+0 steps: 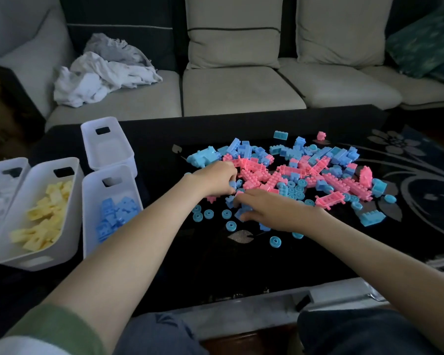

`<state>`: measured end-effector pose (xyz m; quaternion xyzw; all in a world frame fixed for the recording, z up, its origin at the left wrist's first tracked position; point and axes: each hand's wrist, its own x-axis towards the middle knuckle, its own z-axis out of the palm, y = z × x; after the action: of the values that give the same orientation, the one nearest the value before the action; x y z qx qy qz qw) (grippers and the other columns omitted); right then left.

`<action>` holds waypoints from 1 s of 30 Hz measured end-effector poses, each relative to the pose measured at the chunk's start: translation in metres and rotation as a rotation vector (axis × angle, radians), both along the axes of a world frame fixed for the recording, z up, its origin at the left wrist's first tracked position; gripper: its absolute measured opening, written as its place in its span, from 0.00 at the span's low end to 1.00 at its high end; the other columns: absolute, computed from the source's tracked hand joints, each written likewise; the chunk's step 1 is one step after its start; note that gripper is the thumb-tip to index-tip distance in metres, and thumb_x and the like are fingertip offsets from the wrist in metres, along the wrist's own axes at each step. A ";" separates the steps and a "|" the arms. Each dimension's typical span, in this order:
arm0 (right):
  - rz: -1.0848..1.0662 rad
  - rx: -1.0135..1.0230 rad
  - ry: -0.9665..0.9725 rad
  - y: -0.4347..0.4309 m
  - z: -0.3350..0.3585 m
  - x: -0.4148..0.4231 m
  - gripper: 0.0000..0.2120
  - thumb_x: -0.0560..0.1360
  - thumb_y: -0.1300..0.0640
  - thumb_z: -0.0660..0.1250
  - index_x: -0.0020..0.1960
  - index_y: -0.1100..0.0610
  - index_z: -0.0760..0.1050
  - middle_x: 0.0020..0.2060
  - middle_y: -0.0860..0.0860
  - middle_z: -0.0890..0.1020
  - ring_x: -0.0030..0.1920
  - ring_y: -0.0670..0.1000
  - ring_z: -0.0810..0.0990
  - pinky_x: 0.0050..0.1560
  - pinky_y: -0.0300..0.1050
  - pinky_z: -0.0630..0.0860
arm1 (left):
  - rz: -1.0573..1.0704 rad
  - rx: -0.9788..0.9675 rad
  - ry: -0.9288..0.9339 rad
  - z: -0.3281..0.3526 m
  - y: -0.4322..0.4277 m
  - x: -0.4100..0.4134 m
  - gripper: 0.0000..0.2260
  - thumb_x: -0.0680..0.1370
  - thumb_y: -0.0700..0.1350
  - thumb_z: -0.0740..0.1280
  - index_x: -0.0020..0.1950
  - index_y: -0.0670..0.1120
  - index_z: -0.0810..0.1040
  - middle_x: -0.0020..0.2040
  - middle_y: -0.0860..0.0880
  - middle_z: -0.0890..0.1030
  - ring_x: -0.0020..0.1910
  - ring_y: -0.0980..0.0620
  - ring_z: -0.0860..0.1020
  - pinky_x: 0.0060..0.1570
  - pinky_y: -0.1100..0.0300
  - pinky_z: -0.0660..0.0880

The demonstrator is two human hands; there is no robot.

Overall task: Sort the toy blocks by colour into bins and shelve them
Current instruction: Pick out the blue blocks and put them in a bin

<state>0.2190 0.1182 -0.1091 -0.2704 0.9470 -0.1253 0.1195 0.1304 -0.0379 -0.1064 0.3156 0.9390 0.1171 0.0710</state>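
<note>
Bricks (305, 172), studded pink and blue plastic, heaped mid-frame. Left hand (215, 179) pinches a blue brick (232, 186), right hand (272, 212) curls round a blue piece (241, 214); glossy black tabletop (190, 265) below.

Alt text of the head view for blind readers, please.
Left hand pinching a blue block, right hand beside it, over a pile of pink and blue blocks on a black table. White bins at left hold yellow blocks and blue blocks.
</note>
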 end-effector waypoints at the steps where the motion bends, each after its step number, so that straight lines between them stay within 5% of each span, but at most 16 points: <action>1: 0.026 0.043 0.030 0.000 -0.002 0.000 0.14 0.80 0.53 0.60 0.65 0.55 0.68 0.58 0.51 0.72 0.58 0.51 0.70 0.58 0.48 0.70 | 0.002 0.020 0.003 -0.001 -0.001 0.000 0.06 0.74 0.43 0.68 0.47 0.41 0.75 0.49 0.50 0.72 0.45 0.50 0.73 0.44 0.57 0.71; 8: -0.001 -0.004 0.143 0.002 -0.007 -0.003 0.08 0.80 0.61 0.58 0.56 0.60 0.74 0.52 0.54 0.74 0.53 0.53 0.71 0.53 0.43 0.69 | 0.037 0.183 -0.009 0.006 -0.012 0.000 0.06 0.75 0.44 0.67 0.48 0.42 0.76 0.50 0.50 0.72 0.46 0.53 0.72 0.47 0.61 0.70; 17: -0.156 -0.178 0.025 -0.010 0.008 0.000 0.03 0.79 0.54 0.62 0.51 0.52 0.72 0.50 0.48 0.75 0.50 0.47 0.74 0.50 0.41 0.71 | 0.140 0.157 -0.082 0.015 -0.037 0.009 0.06 0.75 0.45 0.69 0.46 0.46 0.73 0.48 0.52 0.71 0.44 0.54 0.72 0.42 0.62 0.69; 22: -0.200 -0.151 -0.091 -0.018 0.005 0.008 0.08 0.78 0.52 0.63 0.55 0.53 0.71 0.54 0.50 0.75 0.51 0.50 0.74 0.52 0.44 0.72 | 0.124 0.079 -0.074 0.014 -0.037 0.019 0.05 0.76 0.43 0.68 0.48 0.46 0.72 0.52 0.48 0.72 0.48 0.50 0.74 0.46 0.59 0.70; 30: -0.168 -0.128 -0.093 -0.026 0.003 0.014 0.11 0.78 0.52 0.63 0.59 0.54 0.72 0.56 0.50 0.74 0.56 0.51 0.73 0.56 0.45 0.70 | 0.147 0.146 -0.070 0.015 -0.032 0.021 0.03 0.77 0.41 0.65 0.47 0.43 0.72 0.47 0.50 0.72 0.42 0.53 0.71 0.37 0.63 0.66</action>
<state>0.2328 0.0923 -0.1062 -0.1909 0.9499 -0.2076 0.1350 0.1512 -0.0703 -0.0918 0.2459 0.9455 0.2010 0.0718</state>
